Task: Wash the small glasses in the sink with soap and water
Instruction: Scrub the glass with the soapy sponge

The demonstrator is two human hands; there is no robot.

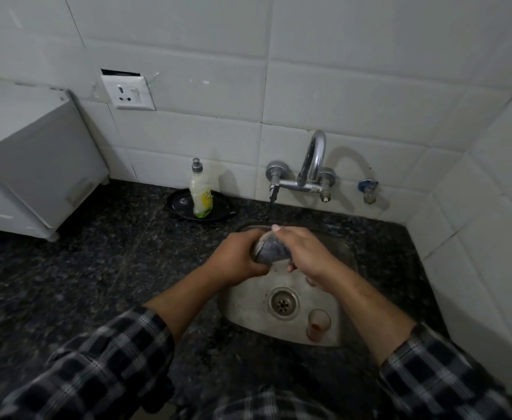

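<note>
Far left: white appliance (36,165) standing on the dark speckled stone tabletop (82,268), pushed back against the white tiled wall. Above and right of it, a white wall socket (129,92).

Next along, at the back of the tabletop: shallow black dish (221,209), with a dish soap bottle (201,192) standing upright in it. Grey cap, pale liquid, yellow-green label.

Centre, over the rear left part of the steel sink (245,316): both hands together on one glass (268,248), held above the basin, tilted, blurred and grey. Left hand (233,259) wraps its fingers round the left end. Right hand (306,253) clamps the right side, thumb lying along the top and fingers curled beneath. Both forearms bare, plaid sleeves pushed back.

Behind the hands: chrome wall tap (312,165) with a curved spout and a handle on either side. Cannot tell whether water is running.

Sink floor: round drain (282,303) near the middle. Just right of it and nearer the camera, a second glass (318,324), upright, with a reddish residue at the bottom, apart from the hands. A clear rounded shape (310,280) shows just under the right wrist, too hidden to identify.

Far right on the wall: small valve (368,189) with a blue handle.
</note>
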